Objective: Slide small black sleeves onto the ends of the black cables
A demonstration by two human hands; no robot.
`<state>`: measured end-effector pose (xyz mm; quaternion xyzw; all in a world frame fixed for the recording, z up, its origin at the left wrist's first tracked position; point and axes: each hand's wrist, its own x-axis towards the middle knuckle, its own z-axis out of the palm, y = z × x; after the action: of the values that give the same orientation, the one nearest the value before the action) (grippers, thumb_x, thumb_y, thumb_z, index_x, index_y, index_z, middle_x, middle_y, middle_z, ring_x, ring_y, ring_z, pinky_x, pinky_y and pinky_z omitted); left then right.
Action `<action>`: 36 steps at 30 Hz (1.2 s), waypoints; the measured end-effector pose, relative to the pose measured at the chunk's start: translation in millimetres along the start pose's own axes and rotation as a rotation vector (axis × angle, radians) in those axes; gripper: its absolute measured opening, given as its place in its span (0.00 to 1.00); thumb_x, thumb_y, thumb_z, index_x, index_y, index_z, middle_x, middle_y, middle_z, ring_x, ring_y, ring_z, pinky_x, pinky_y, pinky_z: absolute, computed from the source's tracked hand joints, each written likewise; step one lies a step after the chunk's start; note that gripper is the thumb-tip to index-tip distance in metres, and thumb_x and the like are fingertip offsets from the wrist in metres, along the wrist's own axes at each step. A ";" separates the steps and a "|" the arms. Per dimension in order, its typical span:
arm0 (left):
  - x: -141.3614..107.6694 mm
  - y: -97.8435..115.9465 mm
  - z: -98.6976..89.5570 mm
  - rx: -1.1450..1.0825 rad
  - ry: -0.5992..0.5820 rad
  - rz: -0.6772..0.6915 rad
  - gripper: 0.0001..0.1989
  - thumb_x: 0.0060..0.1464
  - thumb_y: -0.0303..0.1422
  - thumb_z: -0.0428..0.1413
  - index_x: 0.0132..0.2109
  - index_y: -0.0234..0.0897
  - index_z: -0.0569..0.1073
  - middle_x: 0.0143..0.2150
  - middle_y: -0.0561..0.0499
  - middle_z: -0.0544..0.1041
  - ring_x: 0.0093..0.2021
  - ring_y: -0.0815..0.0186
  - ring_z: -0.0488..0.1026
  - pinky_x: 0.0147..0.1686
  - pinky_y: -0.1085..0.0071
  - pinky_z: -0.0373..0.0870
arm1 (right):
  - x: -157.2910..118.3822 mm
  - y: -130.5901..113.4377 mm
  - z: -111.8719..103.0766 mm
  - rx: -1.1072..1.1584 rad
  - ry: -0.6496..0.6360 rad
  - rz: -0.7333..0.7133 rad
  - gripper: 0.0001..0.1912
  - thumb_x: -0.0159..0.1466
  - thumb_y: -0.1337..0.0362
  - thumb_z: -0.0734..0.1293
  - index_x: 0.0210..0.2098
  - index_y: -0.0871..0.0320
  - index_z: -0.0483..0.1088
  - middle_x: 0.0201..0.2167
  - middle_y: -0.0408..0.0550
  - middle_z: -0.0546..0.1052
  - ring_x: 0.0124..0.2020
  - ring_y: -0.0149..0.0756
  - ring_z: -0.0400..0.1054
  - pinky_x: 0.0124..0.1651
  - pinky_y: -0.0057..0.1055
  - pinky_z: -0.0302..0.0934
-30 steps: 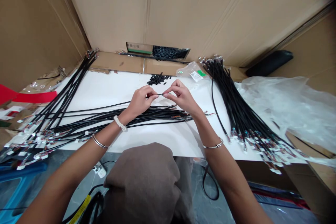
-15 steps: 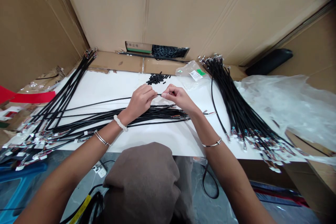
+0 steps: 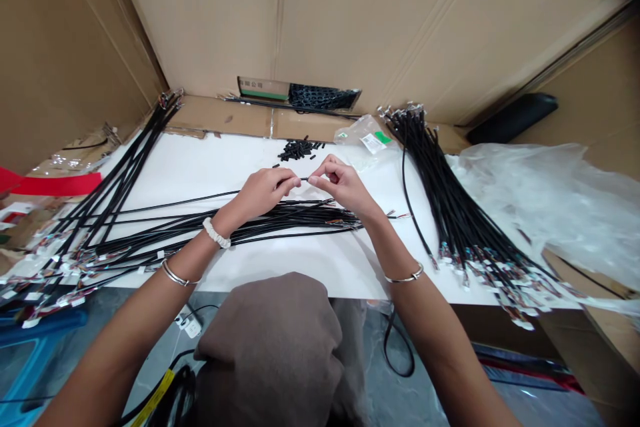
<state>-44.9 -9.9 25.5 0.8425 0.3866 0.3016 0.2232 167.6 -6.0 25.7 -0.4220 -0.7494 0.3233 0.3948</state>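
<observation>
A thin black cable [image 3: 200, 199] comes in from the left and passes into my left hand [image 3: 263, 192], which is closed on it with thumb and fingers. A short dark stretch of it shows between my two hands. My right hand [image 3: 346, 188] pinches its end between thumb and forefinger; whether a small sleeve sits in that pinch is hidden. Just beyond my hands lies a pile of short black tube pieces [image 3: 297, 149], with one loose piece near my left knuckles. Beneath my hands a bundle of black cables [image 3: 295, 217] with bare coloured wire ends rests on the white table [image 3: 300, 260].
A thick bundle of black cables [image 3: 440, 193] lies to the right beside crumpled clear plastic [image 3: 560, 200]. More cables [image 3: 133, 167] cross at the left. A clear labelled bag [image 3: 367, 140] is at the back. Cardboard walls [image 3: 340, 20] enclose the table.
My left hand has shifted slightly left and flattened a little, uncovering a loose tube piece behind it. My right hand stays almost in place, its index finger slightly raised.
</observation>
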 end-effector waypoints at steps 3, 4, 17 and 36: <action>0.5 -0.6 0.4 -0.072 0.023 0.006 0.12 0.63 0.33 0.50 0.36 0.36 0.77 0.29 0.51 0.77 0.28 0.69 0.70 0.30 0.72 0.62 | -0.5 -2.1 0.4 -0.012 0.002 -0.019 0.20 0.58 0.43 0.69 0.29 0.55 0.73 0.28 0.42 0.60 0.29 0.32 0.54 0.36 0.33 0.53; 0.5 -0.3 1.0 -0.081 0.049 0.018 0.11 0.62 0.33 0.51 0.35 0.36 0.77 0.30 0.51 0.77 0.28 0.69 0.70 0.30 0.72 0.62 | -0.6 -2.8 0.5 -0.011 0.001 -0.024 0.20 0.58 0.44 0.69 0.29 0.55 0.73 0.28 0.42 0.60 0.29 0.32 0.54 0.35 0.33 0.53; -2.0 -1.0 5.6 0.086 0.163 0.157 0.10 0.63 0.33 0.52 0.38 0.35 0.76 0.33 0.49 0.77 0.32 0.67 0.71 0.33 0.72 0.63 | -1.9 -5.7 -0.8 -0.026 0.012 -0.044 0.19 0.58 0.45 0.69 0.31 0.55 0.74 0.29 0.43 0.61 0.30 0.33 0.55 0.36 0.33 0.54; 0.9 -8.8 7.4 -0.042 0.059 0.024 0.14 0.63 0.34 0.49 0.34 0.35 0.76 0.32 0.49 0.74 0.31 0.68 0.69 0.34 0.69 0.65 | -0.5 66.2 -30.5 -0.744 0.071 0.525 0.12 0.63 0.67 0.57 0.38 0.61 0.72 0.41 0.61 0.73 0.46 0.48 0.65 0.46 0.40 0.57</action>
<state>-43.9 -5.0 15.1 0.8330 0.3762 0.3370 0.2258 219.1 27.0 -14.0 -0.7214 -0.6684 0.1065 0.1464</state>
